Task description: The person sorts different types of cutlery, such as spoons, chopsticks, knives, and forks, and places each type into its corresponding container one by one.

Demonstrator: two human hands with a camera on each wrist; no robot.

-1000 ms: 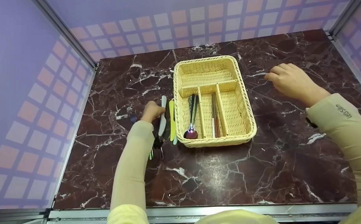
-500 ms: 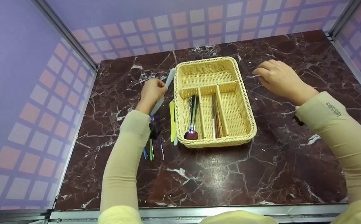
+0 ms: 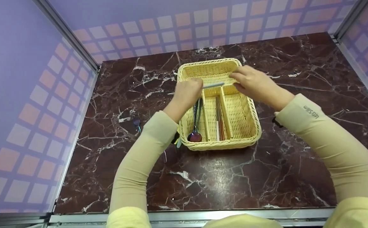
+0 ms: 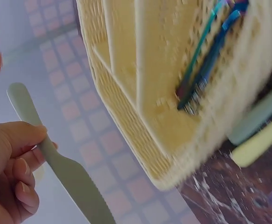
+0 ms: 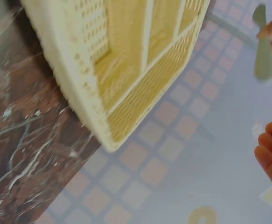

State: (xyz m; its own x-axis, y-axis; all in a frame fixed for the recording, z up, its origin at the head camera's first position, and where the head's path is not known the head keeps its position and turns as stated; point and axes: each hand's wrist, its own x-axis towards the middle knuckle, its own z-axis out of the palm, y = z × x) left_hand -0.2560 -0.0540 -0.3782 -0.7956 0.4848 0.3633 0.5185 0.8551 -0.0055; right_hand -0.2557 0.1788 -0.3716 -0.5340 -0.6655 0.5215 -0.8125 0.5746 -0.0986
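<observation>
My left hand (image 3: 185, 95) pinches a grey-green table knife (image 4: 70, 170) between thumb and fingers, around the handle. The knife has a serrated edge and hangs above the back of a cream wicker basket (image 3: 222, 145). Just right of the knife's end, my right hand (image 3: 255, 84) hovers over the basket's back right corner. Its fingers (image 5: 270, 147) are loosely bent and hold nothing. In the basket's left compartment lie spoons (image 3: 195, 136) with dark handles. The middle compartment holds chopsticks (image 3: 218, 123).
Left of the basket, on the dark marbled table (image 3: 107, 177), lie a fork (image 3: 136, 122), a yellow knife (image 4: 257, 147) and another grey-green knife (image 4: 254, 120). My left arm hides part of that cutlery. Patterned panels (image 3: 203, 25) close in the back and sides.
The left hand took the grey-green knife from beside the basket, raised it and carried it right, over the basket. My right hand moved left towards it.
</observation>
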